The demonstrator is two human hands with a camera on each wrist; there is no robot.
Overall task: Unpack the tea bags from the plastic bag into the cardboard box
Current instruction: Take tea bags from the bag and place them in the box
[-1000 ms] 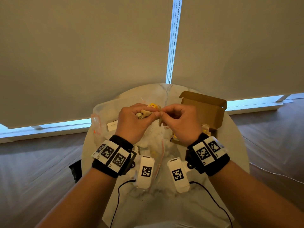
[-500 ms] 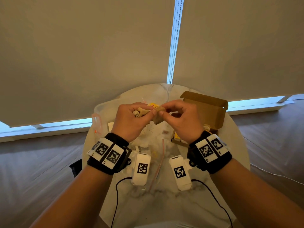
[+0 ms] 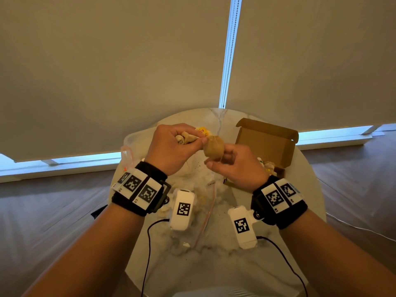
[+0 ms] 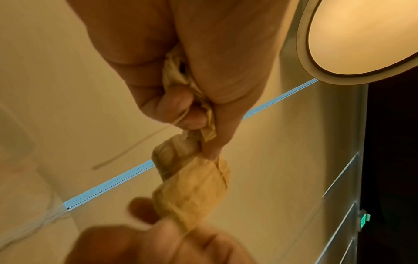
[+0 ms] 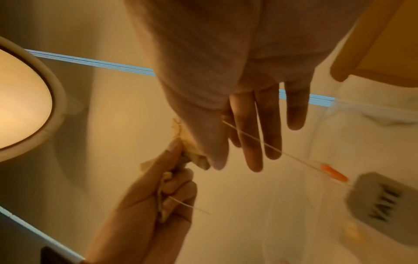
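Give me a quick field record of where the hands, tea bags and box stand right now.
left hand: grips a bunch of tea bags
right hand: pinches one tea bag, other fingers straight
held tea bag: above the table, not yet in the box
cardboard box: open, lid up, some tea bags already inside
plastic bag: on the table behind the left hand

Tea bag (image 3: 213,146) is tan crinkled paper, matt and thin, with a fine string (image 5: 260,141) trailing off it. Cardboard box (image 3: 267,140) is plain brown card, matt (unprinted); plastic bag (image 3: 137,139) is clear, thin, slightly glossy film. Table (image 3: 218,264) top looks like polished white marble with grey veins; wrist bands (image 3: 137,189) are black cloth.
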